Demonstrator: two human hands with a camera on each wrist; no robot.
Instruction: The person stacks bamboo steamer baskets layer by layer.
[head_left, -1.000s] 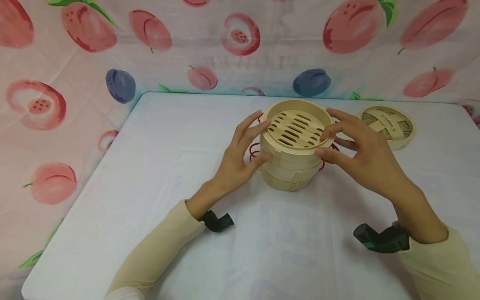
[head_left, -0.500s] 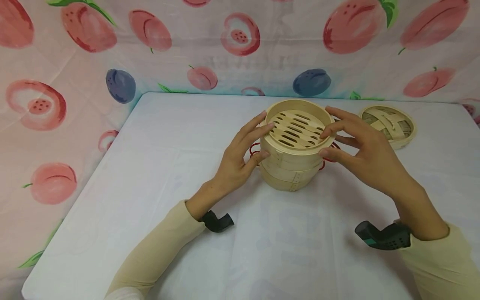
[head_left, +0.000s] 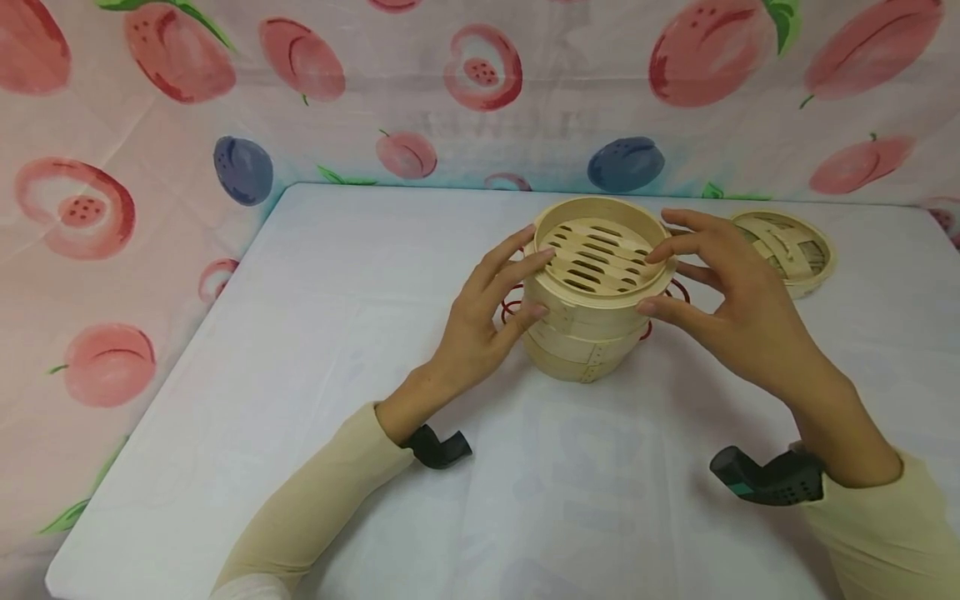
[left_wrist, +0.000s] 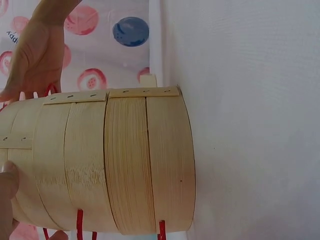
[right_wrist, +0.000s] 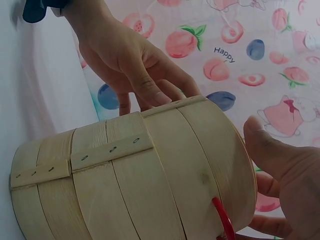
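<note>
A stack of pale bamboo steamer baskets [head_left: 592, 354] stands on the table, its slatted top basket [head_left: 600, 254] open upward. Red cord loops [head_left: 678, 291] stick out from the sides. My left hand [head_left: 483, 312] holds the top basket from the left, fingertips at the rim and thumb [left_wrist: 9, 179] against its front wall. Opposite it, my right hand [head_left: 738, 296] pinches the right rim, with a finger over the edge and the thumb outside. In the right wrist view, seams and stapled strips [right_wrist: 112, 150] mark the tiers. The insides of the lower baskets are hidden.
A woven bamboo lid [head_left: 787, 250] lies at the back right, partly behind my right hand. White cloth covers the table [head_left: 360, 275]. A fruit-print curtain [head_left: 480, 125] hangs along the back and left. Black wrist cameras [head_left: 768, 477] sit on both forearms.
The top basket has shifted slightly to the right over the lower part of the stack, both hands moving with it. The lower part stays in place.
</note>
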